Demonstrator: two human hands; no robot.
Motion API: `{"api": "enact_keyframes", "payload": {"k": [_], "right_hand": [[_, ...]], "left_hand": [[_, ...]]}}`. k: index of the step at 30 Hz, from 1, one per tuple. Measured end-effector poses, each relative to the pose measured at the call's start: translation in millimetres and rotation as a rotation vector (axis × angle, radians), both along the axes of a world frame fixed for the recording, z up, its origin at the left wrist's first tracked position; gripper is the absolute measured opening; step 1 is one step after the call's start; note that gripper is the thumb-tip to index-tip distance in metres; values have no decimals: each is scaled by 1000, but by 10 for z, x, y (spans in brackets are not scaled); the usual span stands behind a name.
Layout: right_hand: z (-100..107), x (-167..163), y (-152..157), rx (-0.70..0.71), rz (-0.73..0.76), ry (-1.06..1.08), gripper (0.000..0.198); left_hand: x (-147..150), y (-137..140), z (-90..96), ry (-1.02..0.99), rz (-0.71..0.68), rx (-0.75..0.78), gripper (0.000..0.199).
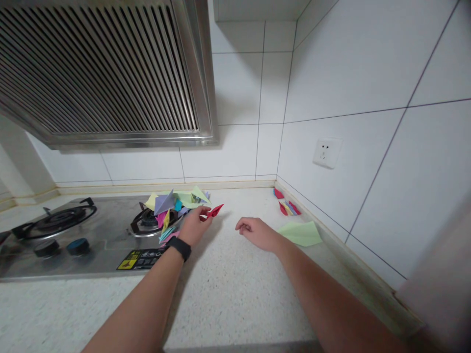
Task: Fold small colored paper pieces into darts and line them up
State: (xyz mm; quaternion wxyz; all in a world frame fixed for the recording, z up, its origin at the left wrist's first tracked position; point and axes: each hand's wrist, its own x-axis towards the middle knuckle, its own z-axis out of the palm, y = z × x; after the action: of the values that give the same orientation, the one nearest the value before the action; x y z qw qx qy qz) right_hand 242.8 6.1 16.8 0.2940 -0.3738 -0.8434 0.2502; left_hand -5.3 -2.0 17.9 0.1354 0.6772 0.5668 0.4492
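Observation:
My left hand (196, 225), with a black band on its wrist, pinches a small red origami piece (216, 211) above the counter, just right of the stove. The piece is folded to a pointed tip; its exact shape is too small to tell. Over the middle of the counter is my right hand (255, 233), its fingers curled in and nothing visible in them. Beside that wrist, a light green paper sheet (301, 234) lies on the counter. Close to my left hand, a heap of colored folded papers (165, 202) covers much of the right burner.
Small folded papers, mostly red (289, 208), rest by the right wall. A steel gas stove (110, 245) with knobs and a second burner (61, 219) takes up the left. Above it hangs a range hood (110, 68). A socket (327, 152) is on the tiled wall.

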Motion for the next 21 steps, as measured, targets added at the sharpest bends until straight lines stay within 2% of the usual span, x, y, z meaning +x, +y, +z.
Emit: {"api": "enact_keyframes", "payload": {"k": [3,7,12,21], "right_hand": [[17,-53,-22,-3,-33,100,20],[92,-76,-61,130,-95,166,19],[191,-66,-112,332,-63,128,36],[237,-73,-146,485,-19,-98,30]], "left_hand": [[153,-32,-12,-260,-161,-74,39],[296,-111,11,-431,-272,-209,41],[363,-171,25,-488,-301,-271,39],[460,-236,19,-491,-392,-321,39]]}}
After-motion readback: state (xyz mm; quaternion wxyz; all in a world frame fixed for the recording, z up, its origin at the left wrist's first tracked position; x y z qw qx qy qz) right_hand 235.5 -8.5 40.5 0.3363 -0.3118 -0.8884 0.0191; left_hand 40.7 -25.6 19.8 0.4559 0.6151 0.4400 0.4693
